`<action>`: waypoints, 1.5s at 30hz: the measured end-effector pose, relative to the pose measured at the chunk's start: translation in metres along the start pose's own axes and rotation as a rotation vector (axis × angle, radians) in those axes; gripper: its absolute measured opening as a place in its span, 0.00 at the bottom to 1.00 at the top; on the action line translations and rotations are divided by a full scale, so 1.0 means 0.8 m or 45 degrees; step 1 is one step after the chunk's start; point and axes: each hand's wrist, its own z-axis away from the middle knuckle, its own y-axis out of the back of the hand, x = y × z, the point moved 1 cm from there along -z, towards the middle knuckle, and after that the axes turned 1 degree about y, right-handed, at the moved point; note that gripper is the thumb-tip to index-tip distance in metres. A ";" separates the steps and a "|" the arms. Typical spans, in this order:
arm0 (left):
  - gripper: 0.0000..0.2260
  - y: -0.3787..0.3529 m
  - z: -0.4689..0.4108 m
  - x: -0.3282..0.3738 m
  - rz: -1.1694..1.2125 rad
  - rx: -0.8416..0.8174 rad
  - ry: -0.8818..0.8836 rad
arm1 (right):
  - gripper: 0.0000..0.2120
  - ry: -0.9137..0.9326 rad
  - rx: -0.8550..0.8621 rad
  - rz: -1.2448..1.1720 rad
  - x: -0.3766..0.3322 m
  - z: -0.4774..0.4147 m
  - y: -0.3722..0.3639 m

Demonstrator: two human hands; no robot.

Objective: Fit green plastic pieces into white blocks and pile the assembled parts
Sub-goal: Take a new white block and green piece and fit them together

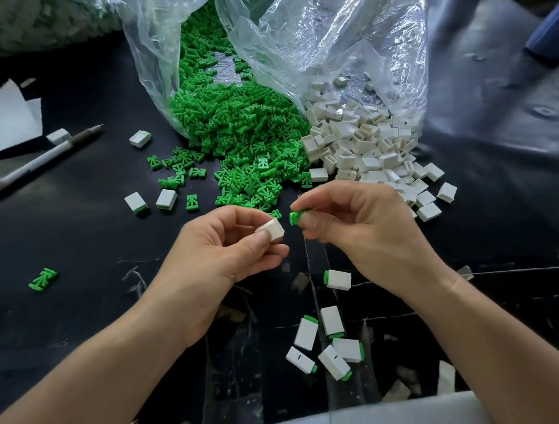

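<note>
With a handful of assembled parts (330,342) lying near me and both bag heaps barely dented, my left hand (220,250) pinches a white block (270,229) while my right hand (347,226) pinches a green piece (295,218) just beside it, not yet fitted.

At the far centre I see a heap of small green pieces (248,136) spilling toward me, and a heap of hollow white blocks (360,144) touches its right edge. My left hand (220,250) pinches one white block (270,230) and my right hand (357,225) pinches one green piece (296,217), the two just apart. Near me, assembled parts (326,343), white with green ends showing, lie loosely scattered on the table (71,247).
</note>
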 end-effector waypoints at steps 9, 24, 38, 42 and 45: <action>0.08 -0.001 0.002 -0.001 -0.110 -0.004 -0.057 | 0.13 0.029 -0.070 0.084 0.002 0.002 -0.008; 0.08 -0.003 0.006 0.003 -0.242 -0.014 -0.131 | 0.09 -0.037 -0.155 0.103 0.007 0.003 -0.008; 0.01 -0.001 0.010 0.003 -0.472 -0.181 -0.114 | 0.08 0.103 -0.382 0.536 -0.003 0.010 -0.009; 0.05 0.002 0.008 -0.005 -0.660 -0.175 -0.183 | 0.09 0.221 -0.453 0.782 -0.006 0.011 -0.010; 0.07 0.003 0.009 -0.008 -0.766 -0.199 -0.227 | 0.08 0.305 -0.501 0.841 -0.009 0.012 -0.010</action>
